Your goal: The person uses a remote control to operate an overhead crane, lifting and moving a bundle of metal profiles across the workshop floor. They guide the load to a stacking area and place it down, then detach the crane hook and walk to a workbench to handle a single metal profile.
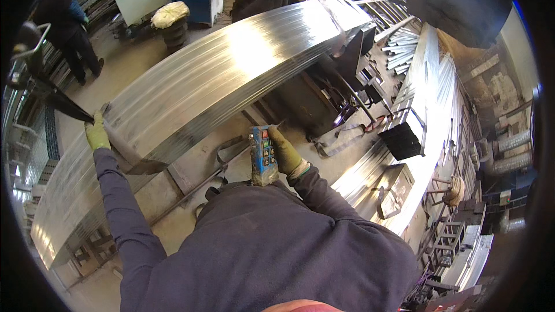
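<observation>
My right hand (284, 151), in a yellow-green work glove, is closed around a blue remote control (266, 149) with a column of buttons, held upright in front of my body. My left hand (98, 133), gloved alike, reaches out to the left and grips a dark lifting strap (65, 106). This strap runs up to the left and meets the near part of a long bundle of shiny metal tubes (191, 81). Another strap (335, 18) passes round the bundle's far end.
A co-worker (65, 23) stands at the far left. A stool with a pale cushion (170, 15) stands beyond the bundle. More metal tubes (425, 89) lie to the right, beside a metal box (395, 190). Loose straps (341, 141) lie on the floor. A large dark machine (451, 0) fills the upper right.
</observation>
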Motion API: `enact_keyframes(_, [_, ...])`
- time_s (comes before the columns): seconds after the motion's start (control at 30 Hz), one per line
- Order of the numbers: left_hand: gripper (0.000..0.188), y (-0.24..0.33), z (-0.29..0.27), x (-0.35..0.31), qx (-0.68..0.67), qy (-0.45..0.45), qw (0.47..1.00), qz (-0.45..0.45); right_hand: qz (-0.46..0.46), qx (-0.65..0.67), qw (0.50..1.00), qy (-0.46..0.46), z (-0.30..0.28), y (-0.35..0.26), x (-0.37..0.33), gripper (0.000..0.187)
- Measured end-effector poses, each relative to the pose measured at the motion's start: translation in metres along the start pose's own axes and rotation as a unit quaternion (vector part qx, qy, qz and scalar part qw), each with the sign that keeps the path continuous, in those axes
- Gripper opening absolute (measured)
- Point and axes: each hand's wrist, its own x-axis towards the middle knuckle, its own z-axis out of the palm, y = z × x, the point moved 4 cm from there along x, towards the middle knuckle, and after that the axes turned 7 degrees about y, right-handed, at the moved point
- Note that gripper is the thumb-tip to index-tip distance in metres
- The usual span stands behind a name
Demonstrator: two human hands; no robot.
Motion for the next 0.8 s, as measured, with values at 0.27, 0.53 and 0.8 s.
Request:
enact_keyframes(0.27, [0.036,-0.020,0.010,0.024,-0.011,-0.006,1.000,-0.010,-0.005,-0.066,0.998,-0.004,0.008,0.013,0.015,0.065])
enact_keyframes(0.53, [0.041,-0.022,0.009,0.040,-0.016,-0.002,1.000,-0.020,-0.015,-0.027,0.999,0.013,0.000,0.014,0.010,0.062])
enact_keyframes(0.8, [0.057,0.033,0.002,0.009,0.323,-0.085,0.939,0.081,-0.014,-0.041,0.997,0.071,-0.007,0.015,0.005,0.044])
